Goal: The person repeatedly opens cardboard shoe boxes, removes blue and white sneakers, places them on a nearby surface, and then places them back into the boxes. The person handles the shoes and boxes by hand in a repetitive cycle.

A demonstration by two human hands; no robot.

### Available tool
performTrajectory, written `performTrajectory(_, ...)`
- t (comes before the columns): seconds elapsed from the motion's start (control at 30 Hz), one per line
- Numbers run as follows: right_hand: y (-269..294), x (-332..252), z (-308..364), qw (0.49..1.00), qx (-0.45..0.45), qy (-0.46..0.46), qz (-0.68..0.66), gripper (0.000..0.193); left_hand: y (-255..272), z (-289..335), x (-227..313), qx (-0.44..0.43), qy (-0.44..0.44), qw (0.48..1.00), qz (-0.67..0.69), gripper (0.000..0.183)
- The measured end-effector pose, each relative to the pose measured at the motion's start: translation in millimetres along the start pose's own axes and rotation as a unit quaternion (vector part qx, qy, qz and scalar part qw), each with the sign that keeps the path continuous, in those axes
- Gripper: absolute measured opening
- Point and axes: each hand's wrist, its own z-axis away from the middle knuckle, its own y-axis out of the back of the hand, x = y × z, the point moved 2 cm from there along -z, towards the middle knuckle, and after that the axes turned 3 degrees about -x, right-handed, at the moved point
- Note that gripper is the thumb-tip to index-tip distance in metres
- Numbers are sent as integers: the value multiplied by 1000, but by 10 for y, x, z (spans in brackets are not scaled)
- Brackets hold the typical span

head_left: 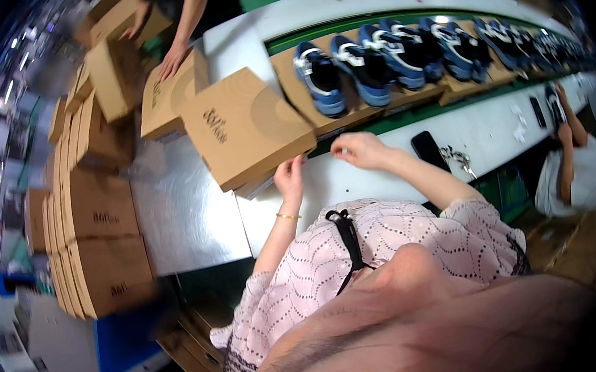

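A bare left hand [289,180] is at the corner of a flat brown cardboard shoebox [244,122], a curled bare right hand [363,151] near it; whether either grip is closed cannot be told.

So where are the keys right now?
In the head view, the keys lie right of centre on the white table, just right of the nearer black phone and beyond the person's right forearm.

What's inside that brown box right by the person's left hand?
The brown box looks closed: its printed top and part of a side show, and whatever is inside is covered. The left hand is at its near corner; whether it touches is unclear.
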Motion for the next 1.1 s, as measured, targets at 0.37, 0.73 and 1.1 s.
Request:
performTrajectory(0.37,-328,38,-17,982,-170,81,22,15,519,427,461,77,293,927,219,73)
performTrajectory(0.73,-575,259,382,983,-184,0,-5,13,329,288,200,134,287,927,203,64)
performTrajectory(1.1,-463,320,511,979,-196,-51,17,18,1209,292,930,55,-179,864,-468,39)
